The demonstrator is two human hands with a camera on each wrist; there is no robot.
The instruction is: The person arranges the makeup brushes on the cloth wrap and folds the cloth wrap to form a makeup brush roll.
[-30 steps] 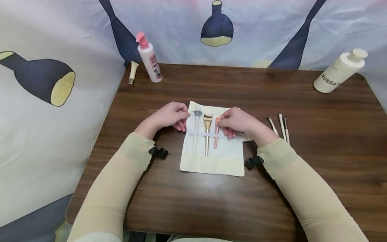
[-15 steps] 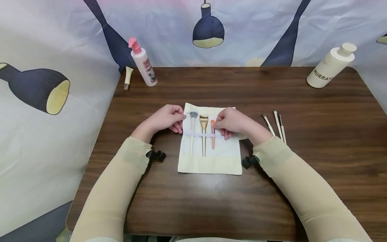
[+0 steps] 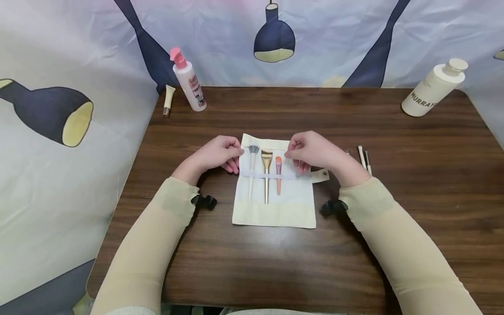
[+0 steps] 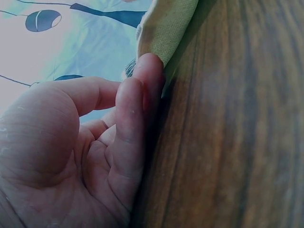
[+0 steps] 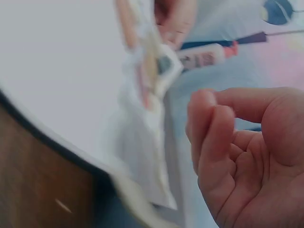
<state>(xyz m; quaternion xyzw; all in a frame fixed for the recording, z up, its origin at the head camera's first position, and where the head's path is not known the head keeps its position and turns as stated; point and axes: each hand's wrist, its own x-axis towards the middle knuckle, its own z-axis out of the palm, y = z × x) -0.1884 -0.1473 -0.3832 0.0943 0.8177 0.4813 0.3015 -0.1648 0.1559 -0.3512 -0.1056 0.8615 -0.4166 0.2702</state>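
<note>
Brush roll lies spread on the table; the left hand, pinching its left edge, should hold it lightly taut, while the right hand, loosely curled and empty, should avoid rucking the band; cream and white, bearing grey-tipped brush, gold brush, orange-tipped brush

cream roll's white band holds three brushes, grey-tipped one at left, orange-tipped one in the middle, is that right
The middle is wrong: the head view shows the gold brush there and the orange-tipped brush at the right end. The rest stands: the grey-tipped brush is at left, and the cream roll's white band holds all three.
</note>
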